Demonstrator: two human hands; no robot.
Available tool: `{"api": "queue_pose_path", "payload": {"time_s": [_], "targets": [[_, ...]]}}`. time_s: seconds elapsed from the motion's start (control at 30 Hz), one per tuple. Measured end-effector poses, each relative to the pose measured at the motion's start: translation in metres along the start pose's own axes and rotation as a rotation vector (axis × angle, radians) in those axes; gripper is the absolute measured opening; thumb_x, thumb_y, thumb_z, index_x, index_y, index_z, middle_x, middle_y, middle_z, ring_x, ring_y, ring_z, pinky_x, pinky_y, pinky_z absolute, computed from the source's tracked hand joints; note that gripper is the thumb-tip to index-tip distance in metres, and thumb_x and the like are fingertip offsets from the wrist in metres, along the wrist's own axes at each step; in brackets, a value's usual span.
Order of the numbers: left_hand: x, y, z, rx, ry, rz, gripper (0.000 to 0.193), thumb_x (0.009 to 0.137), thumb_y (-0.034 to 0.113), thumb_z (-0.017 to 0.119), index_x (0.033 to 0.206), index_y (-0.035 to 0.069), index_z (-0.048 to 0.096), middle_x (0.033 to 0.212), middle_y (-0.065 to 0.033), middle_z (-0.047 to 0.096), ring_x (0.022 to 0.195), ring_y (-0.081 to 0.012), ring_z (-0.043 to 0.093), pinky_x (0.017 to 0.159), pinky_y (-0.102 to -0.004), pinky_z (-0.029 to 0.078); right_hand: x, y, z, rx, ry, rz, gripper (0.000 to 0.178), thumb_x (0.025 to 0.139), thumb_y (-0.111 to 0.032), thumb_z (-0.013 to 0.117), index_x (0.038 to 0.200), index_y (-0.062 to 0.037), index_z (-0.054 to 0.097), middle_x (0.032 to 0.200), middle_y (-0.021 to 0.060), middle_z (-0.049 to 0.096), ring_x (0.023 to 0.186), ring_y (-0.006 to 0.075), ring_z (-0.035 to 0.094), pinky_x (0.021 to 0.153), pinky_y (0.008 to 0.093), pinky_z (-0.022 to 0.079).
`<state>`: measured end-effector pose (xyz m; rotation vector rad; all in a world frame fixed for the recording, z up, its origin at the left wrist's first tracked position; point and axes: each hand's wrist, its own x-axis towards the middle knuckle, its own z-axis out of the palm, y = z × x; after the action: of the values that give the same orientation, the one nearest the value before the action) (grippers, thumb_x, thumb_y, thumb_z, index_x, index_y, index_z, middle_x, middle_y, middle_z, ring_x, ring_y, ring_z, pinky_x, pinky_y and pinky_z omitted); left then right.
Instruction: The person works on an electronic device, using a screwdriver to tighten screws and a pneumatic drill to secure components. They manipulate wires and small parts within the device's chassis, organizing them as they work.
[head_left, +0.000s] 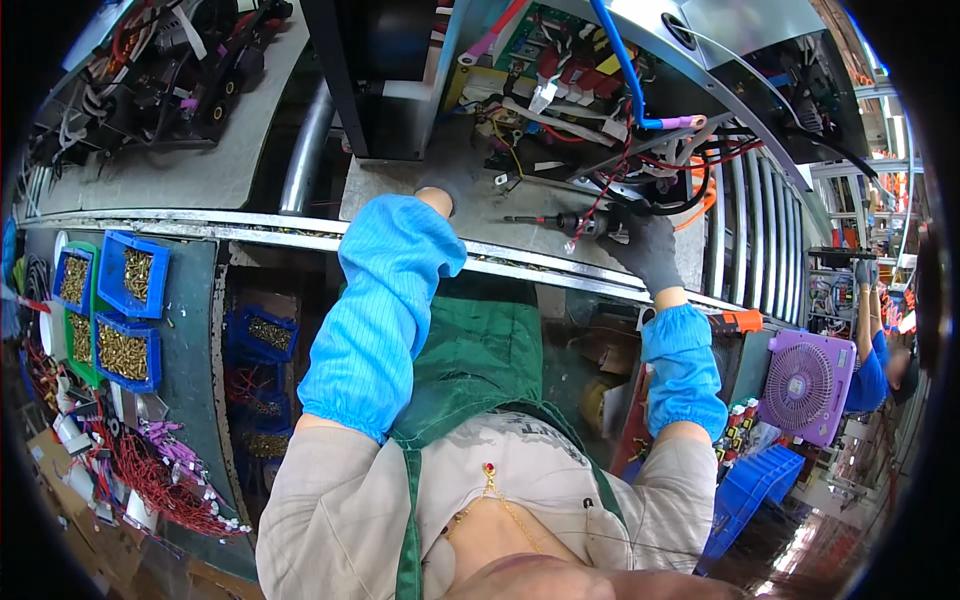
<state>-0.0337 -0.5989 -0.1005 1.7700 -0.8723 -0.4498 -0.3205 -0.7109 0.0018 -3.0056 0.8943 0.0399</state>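
– so, where does your driver (572, 222) lie?
– just left of your right hand (645, 245), which is closed round its back end; the shaft points left, toward your left hand (460, 182), whose grip i can't tell.

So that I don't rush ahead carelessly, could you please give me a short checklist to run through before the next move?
1. Tool in hand: ok. The right hand grips a dark tool, its slender bit pointing left.
2. Left hand holding a part: cannot tell. Its fingers are hard to make out beside the open cabinet.
3. Wires clear of the tool: not ok. A thin red wire appears to cross it.
4. Blue cable fastened: not ok. Its lug appears to hang free.
5. Small brass-coloured parts kept in trays: ok. They fill the blue trays at the left.
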Motion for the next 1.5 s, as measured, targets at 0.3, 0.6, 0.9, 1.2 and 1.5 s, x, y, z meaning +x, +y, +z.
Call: {"api": "queue_pose_path", "payload": {"time_s": [0.3,0.6,0.9,1.2,1.5], "targets": [[-0.003,0.01,-0.003,0.25,0.009,0.074,0.027,0.08,0.023,0.06,0.095,0.0,0.057,0.099,-0.0207,0.057,0.095,-0.0377,0.054,0.082,-0.0436,0.043,-0.019,-0.002,0.013,-0.086,-0.298,0.049,0.049,0.058,-0.04,0.074,0.093,-0.0079,0.065,0.083,0.0166,0.065,0.08,0.0344,0.061,0.069,0.0441,0.048],[-0.009,0.016,-0.001,0.267,0.15,0.124,0.019,0.081,0.021,0.055,0.09,0.005,0.057,0.09,-0.02,0.06,0.086,-0.0377,0.058,0.075,-0.0472,0.046,-0.095,-0.114,-0.023,2.241,-0.57,0.344,0.07,0.073,-0.039,0.065,0.13,-0.0075,0.038,0.072,0.0147,0.059,0.051,0.0203,0.058,0.047,0.0293,0.051],[-0.008,0.014,-0.005,0.274,0.097,0.128,0.019,0.077,0.021,0.06,0.087,0.005,0.057,0.093,-0.0193,0.059,0.091,-0.0369,0.056,0.078,-0.0454,0.045,-0.04,-0.177,-0.019,1.851,-0.239,0.389,0.096,0.067,-0.013,0.062,0.146,-0.0189,0.009,0.088,0.0141,0.055,0.051,0.0196,0.055,0.043,0.031,0.05],[-0.008,0.022,-0.008,0.254,0.044,0.074,0.023,0.081,0.023,0.055,0.093,0.004,0.058,0.097,-0.0211,0.059,0.092,-0.0384,0.057,0.079,-0.0468,0.045,-0.024,-0.171,-0.01,1.965,-0.222,0.477,0.095,0.065,-0.017,0.065,0.146,-0.0187,0.014,0.085,0.0124,0.055,0.053,0.0158,0.055,0.039,0.0275,0.047],[-0.007,0.011,-0.001,0.293,0.059,0.074,0.023,0.08,0.024,0.056,0.089,0.003,0.06,0.095,-0.0217,0.06,0.089,-0.0386,0.058,0.077,-0.0447,0.046,-0.027,-0.171,-0.011,1.836,-0.242,0.441,0.091,0.068,-0.017,0.064,0.145,-0.0227,0.017,0.089,0.0141,0.055,0.05,0.0179,0.055,0.041,0.0282,0.048]]}}
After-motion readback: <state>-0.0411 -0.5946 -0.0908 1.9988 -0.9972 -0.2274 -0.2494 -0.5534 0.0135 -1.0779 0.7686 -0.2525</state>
